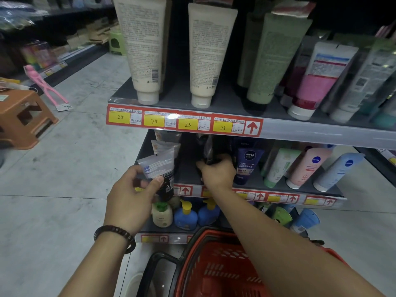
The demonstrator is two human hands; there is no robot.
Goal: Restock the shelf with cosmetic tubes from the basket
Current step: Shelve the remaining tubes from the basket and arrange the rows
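Observation:
My left hand [130, 198] grips a grey and black cosmetic tube [159, 170] in front of the left end of the middle shelf [188, 174]. My right hand [217, 173] reaches onto that shelf and holds a dark tube [209, 151] standing beside a purple Nivea Men tube [247, 166]. Two similar grey tubes [166, 144] stand behind the one in my left hand. The red basket [216, 269] sits below my right forearm; its contents are hard to make out.
The upper shelf [300, 129] carries cream, green and pink tubes above yellow price tags. Green, pink and blue tubes lean at the middle shelf's right. Pump bottles [185, 217] stand on the bottom shelf. A brown stool [23, 116] and a pink tool [46, 86] lie on the aisle floor at left.

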